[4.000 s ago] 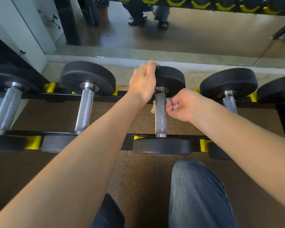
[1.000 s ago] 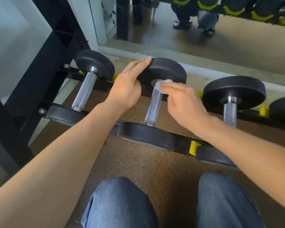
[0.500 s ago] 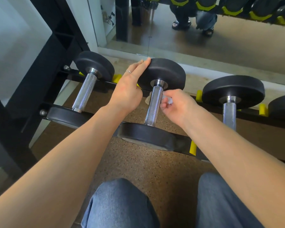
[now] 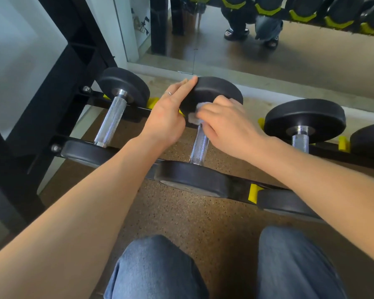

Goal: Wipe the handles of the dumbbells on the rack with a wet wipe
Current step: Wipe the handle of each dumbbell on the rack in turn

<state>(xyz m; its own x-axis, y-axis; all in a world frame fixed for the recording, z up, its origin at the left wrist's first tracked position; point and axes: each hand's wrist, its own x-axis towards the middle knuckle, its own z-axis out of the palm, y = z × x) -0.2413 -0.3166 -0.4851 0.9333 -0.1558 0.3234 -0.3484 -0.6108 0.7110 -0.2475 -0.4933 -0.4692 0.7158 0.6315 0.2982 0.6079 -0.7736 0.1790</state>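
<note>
A black dumbbell with a knurled chrome handle (image 4: 200,145) lies across the low rack in the middle of the view. My left hand (image 4: 167,117) rests with straight fingers against the left side of its far weight head (image 4: 212,91). My right hand (image 4: 227,126) lies over the top end of the handle and holds a white wet wipe (image 4: 194,114) wrapped there. Only the lower half of that handle shows. The near weight head (image 4: 192,178) sits on the front rail.
Another dumbbell (image 4: 111,124) lies to the left, a third dumbbell (image 4: 300,128) to the right, on a black rack rail (image 4: 240,187) with yellow saddles. A black frame post (image 4: 52,87) stands at left. A wall mirror (image 4: 289,50) is behind. My knees are below, on speckled floor.
My right hand has come from the right side of the handle up over its top end, with the wipe now bunched on top. The left hand has stayed on the far weight head.
</note>
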